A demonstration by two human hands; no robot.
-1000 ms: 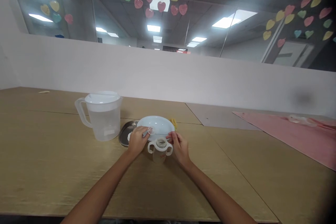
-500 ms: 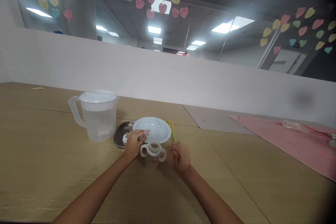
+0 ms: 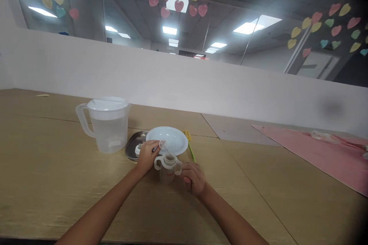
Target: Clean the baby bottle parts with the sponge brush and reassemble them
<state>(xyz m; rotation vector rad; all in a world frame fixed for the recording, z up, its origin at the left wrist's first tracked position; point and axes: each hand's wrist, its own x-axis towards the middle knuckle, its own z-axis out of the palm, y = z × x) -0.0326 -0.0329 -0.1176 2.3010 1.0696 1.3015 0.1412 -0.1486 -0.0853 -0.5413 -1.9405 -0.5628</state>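
Between its thumb and fingers, my left hand (image 3: 148, 157) pinches a small clear round piece (image 3: 163, 144), perhaps a cap. A thin rod (image 3: 169, 151) slants from that piece across the bottle's mouth towards the curled fingers of my right hand (image 3: 194, 178); its held end is hidden. Between my hands, a clear two-handled baby bottle (image 3: 166, 174) stands upright with its top uncovered. My right fingers are close beside its right handle; I cannot tell whether they touch it. A white bottle part (image 3: 138, 149) lies left of my left hand in a metal tray (image 3: 132, 146).
A white bowl (image 3: 176, 138) sits behind the bottle. Right of it lies a brush (image 3: 191, 150) with a yellow head and green handle. A lidded pitcher (image 3: 111, 132) of clear liquid stands on the left. A pink cloth (image 3: 310, 157) covers the table at right.
My right hand has moved left and down, close to the bottle, and the thin rod has shifted left to the clear round piece. My left hand has barely moved.
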